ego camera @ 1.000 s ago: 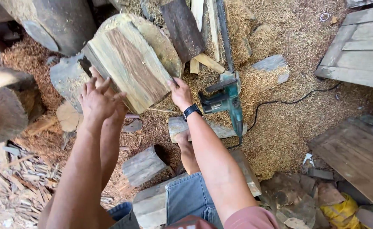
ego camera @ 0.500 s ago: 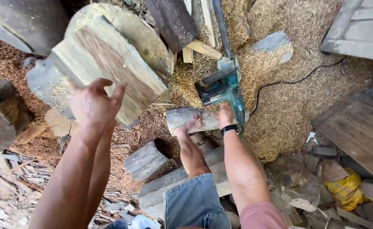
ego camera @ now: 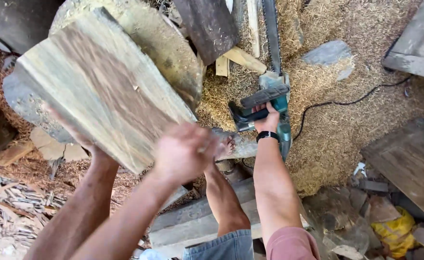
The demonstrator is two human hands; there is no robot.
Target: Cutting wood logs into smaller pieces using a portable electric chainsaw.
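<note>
Wood block [ego camera: 101, 91], a big pale cut slab, stands tilted at the left against a round log [ego camera: 168, 53] on the sawdust-covered ground [ego camera: 337, 139]. The left hand [ego camera: 74, 137] is at its near edge, mostly hidden, so I cannot tell its grip. The right hand [ego camera: 183, 151] is at the block's near right corner, too blurred to tell how open it is. To the right, a co-worker's hand [ego camera: 266, 120] is wrapped round the handle of a teal chainsaw [ego camera: 274, 96].

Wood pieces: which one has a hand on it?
The big pale split block with the brown-streaked face; a hand meets its lower edge, others lie untouched.
</note>
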